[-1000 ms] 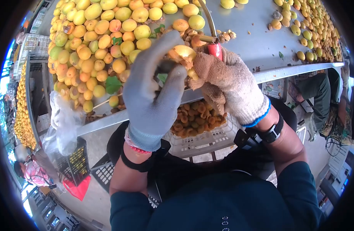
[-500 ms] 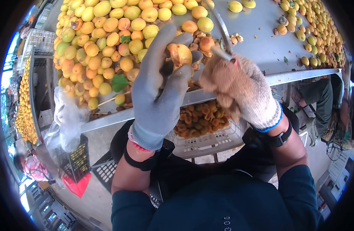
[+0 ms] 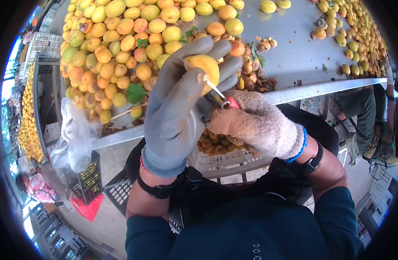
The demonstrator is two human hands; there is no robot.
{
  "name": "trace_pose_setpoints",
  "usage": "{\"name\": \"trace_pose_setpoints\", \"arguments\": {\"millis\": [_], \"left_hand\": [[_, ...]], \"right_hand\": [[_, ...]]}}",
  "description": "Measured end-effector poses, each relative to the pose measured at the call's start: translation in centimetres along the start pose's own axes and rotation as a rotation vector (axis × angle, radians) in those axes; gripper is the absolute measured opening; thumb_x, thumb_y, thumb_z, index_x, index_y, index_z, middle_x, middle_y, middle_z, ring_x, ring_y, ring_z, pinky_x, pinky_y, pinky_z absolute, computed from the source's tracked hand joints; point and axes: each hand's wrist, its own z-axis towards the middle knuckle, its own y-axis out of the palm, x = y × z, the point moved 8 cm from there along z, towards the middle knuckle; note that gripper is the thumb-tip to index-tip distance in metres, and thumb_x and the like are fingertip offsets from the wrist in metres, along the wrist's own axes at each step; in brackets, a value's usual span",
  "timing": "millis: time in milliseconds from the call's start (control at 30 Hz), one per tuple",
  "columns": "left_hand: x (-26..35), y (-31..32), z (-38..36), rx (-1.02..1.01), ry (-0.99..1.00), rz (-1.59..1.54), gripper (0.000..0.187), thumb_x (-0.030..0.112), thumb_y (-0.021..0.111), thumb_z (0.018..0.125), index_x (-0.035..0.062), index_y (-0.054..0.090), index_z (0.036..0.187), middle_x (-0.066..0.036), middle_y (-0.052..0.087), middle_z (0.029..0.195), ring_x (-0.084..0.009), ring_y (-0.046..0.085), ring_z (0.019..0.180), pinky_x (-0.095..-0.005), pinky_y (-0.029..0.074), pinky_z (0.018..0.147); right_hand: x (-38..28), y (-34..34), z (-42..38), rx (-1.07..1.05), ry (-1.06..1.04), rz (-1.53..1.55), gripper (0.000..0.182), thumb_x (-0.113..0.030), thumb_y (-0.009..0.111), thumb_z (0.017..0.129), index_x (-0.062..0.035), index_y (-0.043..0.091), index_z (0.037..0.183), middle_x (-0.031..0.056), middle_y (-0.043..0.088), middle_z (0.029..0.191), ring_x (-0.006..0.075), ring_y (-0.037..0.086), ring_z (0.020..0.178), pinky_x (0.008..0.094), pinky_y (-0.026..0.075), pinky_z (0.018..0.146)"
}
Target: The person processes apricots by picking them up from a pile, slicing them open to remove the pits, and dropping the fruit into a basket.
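On the metal bench (image 3: pixel 277 47), a heap of apricots (image 3: pixel 104 54) spreads to our left, brown scraps (image 3: pixel 256 82) lie near the front edge, and a clear plastic bag (image 3: pixel 73 134) drapes over the left end. Our hands partly hide the pale crate (image 3: pixel 229 170) of halved fruit (image 3: pixel 220 146) below. Our gloved left hand (image 3: pixel 176 106) grips one apricot (image 3: pixel 206 66) above the front edge; our gloved right hand (image 3: pixel 255 122) is closed round a red-handled knife (image 3: pixel 234 103), its blade reaching the fruit beside our thumb. That apricot looks smooth and deep yellow. Pale marks on our dark shirt (image 3: pixel 256 251) are too small to read.
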Motion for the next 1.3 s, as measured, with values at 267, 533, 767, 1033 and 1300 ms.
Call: {"name": "trace_pose_setpoints", "arguments": {"millis": [267, 533, 767, 1033, 1300], "left_hand": [[0.0, 0.0, 0.3, 0.068, 0.034, -0.057, 0.055, 0.02, 0.046, 0.102, -0.0085, 0.031, 0.147, -0.031, 0.046, 0.142, -0.0398, 0.051, 0.131, -0.0479, 0.043, 0.11], [0.2, 0.3, 0.2, 0.085, -0.032, 0.054, 0.055, 0.018, 0.048, 0.101, -0.0084, 0.032, 0.147, -0.029, 0.051, 0.139, -0.0377, 0.056, 0.126, -0.0452, 0.044, 0.109], [1.0, 0.5, -0.1, 0.072, -0.029, 0.245, 0.054, 0.018, 0.043, 0.102, -0.0104, 0.032, 0.146, -0.029, 0.052, 0.138, -0.0362, 0.057, 0.125, -0.0436, 0.043, 0.109], [0.8, 0.4, -0.2, 0.103, -0.005, 0.203, 0.052, 0.016, 0.042, 0.101, -0.0119, 0.034, 0.144, -0.029, 0.053, 0.137, -0.0357, 0.059, 0.123, -0.0431, 0.044, 0.108], [0.3, 0.1, -0.3, 0.158, 0.015, 0.186, 0.05, 0.014, 0.041, 0.101, -0.0141, 0.036, 0.141, -0.029, 0.055, 0.134, -0.0368, 0.059, 0.123, -0.0445, 0.045, 0.107]], "right_hand": [[-1.5, -0.7, -0.6, 0.15, 0.104, -0.311, 0.022, -0.021, 0.068, 0.095, -0.0008, 0.069, 0.102, 0.0057, 0.066, 0.076, 0.0106, 0.063, 0.07, 0.0283, 0.049, 0.061], [-1.2, -0.8, -0.6, 0.103, 0.142, -0.283, 0.022, -0.022, 0.068, 0.095, -0.0008, 0.068, 0.102, 0.0066, 0.065, 0.073, 0.0083, 0.06, 0.065, 0.0275, 0.048, 0.058], [-0.6, -0.6, -0.8, 0.015, 0.167, -0.003, 0.022, -0.022, 0.068, 0.095, -0.0024, 0.068, 0.105, 0.0017, 0.061, 0.07, 0.0057, 0.055, 0.06, 0.0244, 0.042, 0.053], [-0.2, -0.2, -0.7, 0.048, 0.198, -0.002, 0.022, -0.023, 0.067, 0.096, -0.0023, 0.067, 0.104, -0.0019, 0.058, 0.069, 0.0045, 0.052, 0.058, 0.0238, 0.04, 0.051], [0.2, -0.6, -0.4, 0.13, 0.105, -0.189, 0.023, -0.025, 0.068, 0.095, -0.0031, 0.068, 0.102, 0.0038, 0.061, 0.068, 0.0085, 0.058, 0.059, 0.0275, 0.044, 0.052]]}}
